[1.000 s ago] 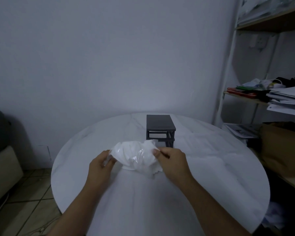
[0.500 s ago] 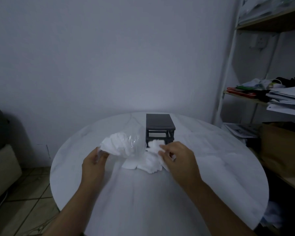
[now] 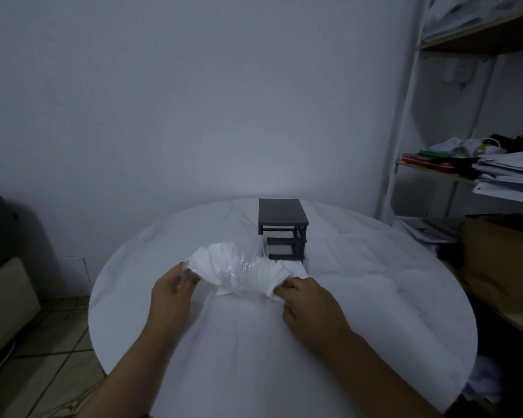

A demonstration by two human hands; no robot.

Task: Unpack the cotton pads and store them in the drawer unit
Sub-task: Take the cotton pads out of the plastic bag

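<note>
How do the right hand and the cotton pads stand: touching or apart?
Touching. In the head view, the right hand pinches the right end of the cotton pads.

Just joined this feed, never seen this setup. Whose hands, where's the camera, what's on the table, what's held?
No machine here: a person works with two bare hands. The one camera sits on their head, looking forward and down, so the arms enter from below. On the round white table stands a small dark drawer unit. In front of it, the left hand grips one end of a clear plastic bag, and the right hand pinches the white cotton pads at its other end. A shelf with papers stands to the right.
</note>
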